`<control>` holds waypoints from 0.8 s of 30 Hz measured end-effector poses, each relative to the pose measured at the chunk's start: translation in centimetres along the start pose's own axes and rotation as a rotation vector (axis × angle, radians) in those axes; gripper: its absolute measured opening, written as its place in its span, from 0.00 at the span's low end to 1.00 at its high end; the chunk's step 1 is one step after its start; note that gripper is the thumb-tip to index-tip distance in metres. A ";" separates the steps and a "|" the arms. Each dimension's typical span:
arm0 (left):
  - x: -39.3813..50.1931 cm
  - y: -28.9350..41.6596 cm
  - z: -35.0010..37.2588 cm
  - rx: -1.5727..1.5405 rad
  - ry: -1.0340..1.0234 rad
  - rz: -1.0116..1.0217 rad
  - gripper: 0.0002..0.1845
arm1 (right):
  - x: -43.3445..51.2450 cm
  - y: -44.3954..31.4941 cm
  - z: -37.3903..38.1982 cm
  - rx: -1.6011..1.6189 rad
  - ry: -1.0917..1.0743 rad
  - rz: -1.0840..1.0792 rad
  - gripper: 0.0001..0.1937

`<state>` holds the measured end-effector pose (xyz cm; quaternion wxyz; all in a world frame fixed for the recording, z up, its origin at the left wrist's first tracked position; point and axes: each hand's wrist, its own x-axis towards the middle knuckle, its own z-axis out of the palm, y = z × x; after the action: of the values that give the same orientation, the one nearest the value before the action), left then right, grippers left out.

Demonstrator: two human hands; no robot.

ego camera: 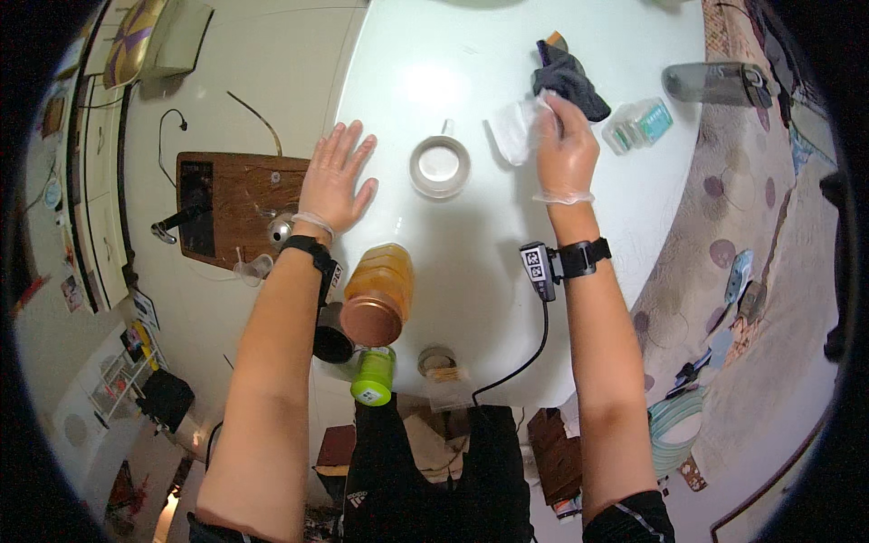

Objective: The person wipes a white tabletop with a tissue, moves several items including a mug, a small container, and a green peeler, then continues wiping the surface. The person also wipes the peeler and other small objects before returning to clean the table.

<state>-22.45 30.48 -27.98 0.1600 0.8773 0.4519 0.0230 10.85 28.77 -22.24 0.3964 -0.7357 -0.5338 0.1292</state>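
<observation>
My left hand point(339, 175), in a thin clear glove, lies flat with its fingers apart on the left part of the white table point(468, 237). My right hand point(569, 142), gloved too, pinches a translucent white sheet or bag point(517, 130) that hangs to the left of the fingertips. Between the hands stands a round cup with a handle point(440, 166). Just beyond my right hand lies a dark cloth point(570, 80), and to its right is a clear plastic box with a green label point(638, 126). Both wrists bear black straps.
Near me stand a large amber jar with a copper-coloured lid point(377, 292), a black container point(333, 336), a green-lidded container point(373, 377) and a small jar beside a bag of toothpicks point(448, 380). A grey bottle point(716, 84) lies at the right edge. A brown tea tray point(237, 234) is at the left.
</observation>
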 end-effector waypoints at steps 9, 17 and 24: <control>-0.1 0.0 -0.1 -0.031 0.036 0.012 0.34 | 8.6 -0.1 12.0 -0.212 -0.354 -0.725 0.20; 0.1 0.0 -0.1 0.013 0.006 -0.004 0.33 | -1.3 3.5 4.2 -0.369 -0.492 -0.568 0.22; 0.1 0.2 -0.2 0.046 0.001 -0.003 0.34 | -18.4 3.2 -5.1 -0.463 -0.697 -0.247 0.33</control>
<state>-22.26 30.45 -27.72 0.1395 0.8800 0.4539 0.0128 8.85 9.79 -25.55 0.0295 -0.6482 -0.7346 0.1982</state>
